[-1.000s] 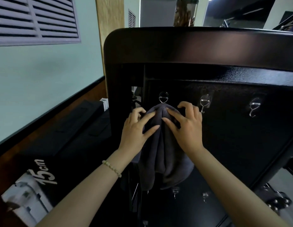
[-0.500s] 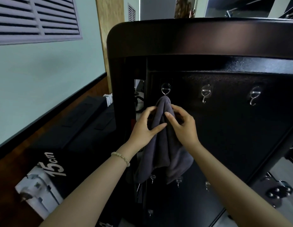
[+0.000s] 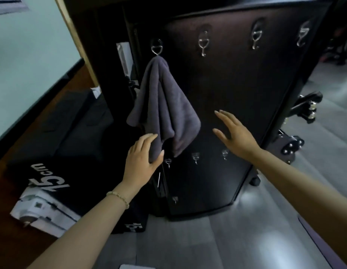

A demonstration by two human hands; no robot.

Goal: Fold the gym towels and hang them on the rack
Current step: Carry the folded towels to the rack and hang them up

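Note:
A dark grey gym towel hangs in folds from the leftmost metal hook on the black rack panel. My left hand grips the towel's lowest corner between fingers and thumb. Off to the right of the towel, my right hand hovers with straight fingers, holding nothing and apart from the cloth. More empty hooks run along the panel's top row.
Small hooks sit in a lower row on the panel. Black boxes marked 15cm lie on the floor at the left beside a white item. Black wheeled equipment stands at the right on the grey floor.
Both hands have dropped from the towel's top at the hook. The left now holds the bottom corner, the right has let go and moved right. The view has tilted down.

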